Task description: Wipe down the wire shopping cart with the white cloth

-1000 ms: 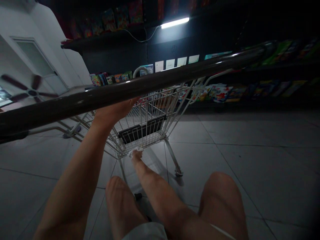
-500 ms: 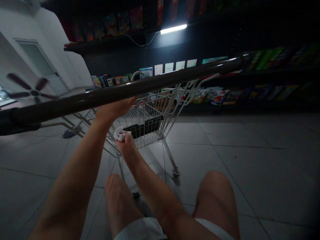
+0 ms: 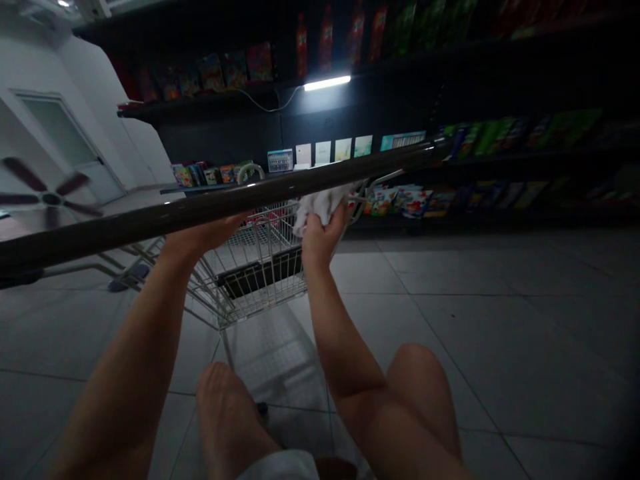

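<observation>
My right hand (image 3: 321, 235) is closed on a crumpled white cloth (image 3: 325, 203). It holds the cloth against the upper right side of a wire shopping cart (image 3: 260, 287), just below the handlebar. The cart's dark handlebar (image 3: 225, 203) runs slantwise across the view, nearer to me than both hands. Under the bar, my left hand (image 3: 207, 233) reaches to the upper left part of the basket. The handlebar hides most of its fingers, so its hold cannot be made out. A black panel (image 3: 260, 272) crosses the wire side facing me.
Dark store shelves (image 3: 215, 127) with packets, bottles and boxes stand behind the cart, lit by a tube lamp (image 3: 327, 83). A fan (image 3: 50, 199) is at the far left. Grey tiles (image 3: 450, 320) cover the floor. My bent knees (image 3: 225, 393) are close below the cart.
My right hand has moved up and to the right with the white cloth, from low on the basket's near side to beneath the handlebar. My left hand stays near the same part of the cart.
</observation>
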